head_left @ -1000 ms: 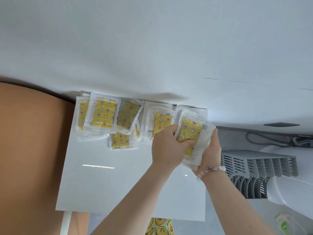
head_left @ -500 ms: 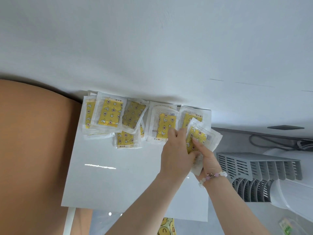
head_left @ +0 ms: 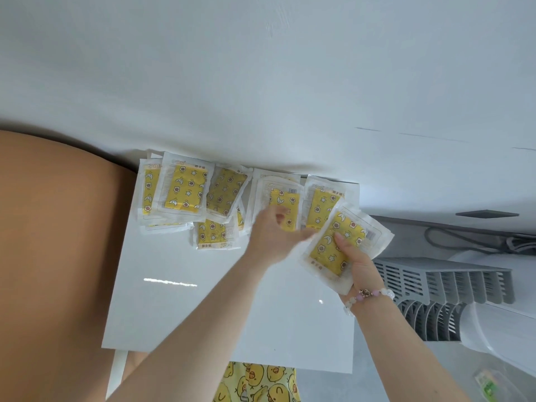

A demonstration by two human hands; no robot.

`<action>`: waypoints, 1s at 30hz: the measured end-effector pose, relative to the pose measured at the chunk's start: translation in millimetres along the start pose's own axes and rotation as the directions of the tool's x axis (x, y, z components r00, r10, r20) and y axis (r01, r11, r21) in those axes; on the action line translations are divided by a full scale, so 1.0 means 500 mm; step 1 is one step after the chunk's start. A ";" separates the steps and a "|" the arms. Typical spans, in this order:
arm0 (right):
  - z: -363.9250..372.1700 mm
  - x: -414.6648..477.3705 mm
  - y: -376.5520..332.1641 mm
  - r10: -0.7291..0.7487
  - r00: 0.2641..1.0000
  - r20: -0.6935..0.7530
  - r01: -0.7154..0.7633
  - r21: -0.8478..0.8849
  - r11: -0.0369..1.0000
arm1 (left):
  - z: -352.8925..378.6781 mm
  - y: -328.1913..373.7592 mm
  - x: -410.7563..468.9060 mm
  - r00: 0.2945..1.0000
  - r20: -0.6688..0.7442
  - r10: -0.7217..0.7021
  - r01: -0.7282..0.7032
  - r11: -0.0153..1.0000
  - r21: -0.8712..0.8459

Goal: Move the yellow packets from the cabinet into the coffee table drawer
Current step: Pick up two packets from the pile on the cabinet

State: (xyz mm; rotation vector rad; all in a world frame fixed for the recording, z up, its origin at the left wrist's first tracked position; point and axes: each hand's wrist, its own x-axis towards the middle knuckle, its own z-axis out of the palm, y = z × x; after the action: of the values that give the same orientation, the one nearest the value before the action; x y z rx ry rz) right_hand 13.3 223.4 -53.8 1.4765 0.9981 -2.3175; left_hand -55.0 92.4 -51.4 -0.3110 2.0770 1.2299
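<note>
Several yellow packets in clear wrappers lie along the back of a white cabinet shelf [head_left: 203, 300], with one group at the left [head_left: 182, 190] and two more to the right [head_left: 319, 204]. My right hand [head_left: 358, 264] grips a small stack of yellow packets [head_left: 327, 250] at the shelf's right edge, thumb pressed on top. My left hand [head_left: 269, 236], blurred by motion, reaches over a packet on the shelf [head_left: 285, 200], its fingers spread above it and its thumb pointing toward the held stack.
A tan cabinet wall [head_left: 58, 256] bounds the shelf on the left, and a white panel [head_left: 261, 82] hangs low over its back. Right of and below the shelf are a grey slatted rack [head_left: 441, 277], a dark cable [head_left: 464, 245] and a white appliance [head_left: 507, 338].
My left hand has left the stack and moved left onto a packet on the shelf. My right hand now holds the stack alone, slightly further right.
</note>
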 end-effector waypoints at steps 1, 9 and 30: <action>-0.004 -0.003 -0.004 -0.002 1.000 0.020 0.002 0.016 1.000 | -0.007 -0.005 0.013 0.994 -0.109 0.001 0.004 0.999 0.047; -0.052 0.012 0.014 0.053 0.999 -0.014 -0.052 0.047 0.998 | 0.016 -0.007 0.073 0.924 -0.379 0.047 0.173 0.832 0.526; -0.031 0.025 0.006 0.050 0.999 -0.013 -0.051 -0.075 0.996 | -0.034 -0.004 0.074 0.979 -0.200 0.034 -0.012 0.994 0.109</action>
State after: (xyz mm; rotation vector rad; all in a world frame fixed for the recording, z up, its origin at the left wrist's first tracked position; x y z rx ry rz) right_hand 20.1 233.2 -70.1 1.4695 1.0272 -2.2144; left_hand -88.5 82.4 -72.3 -0.3767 2.3171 1.1349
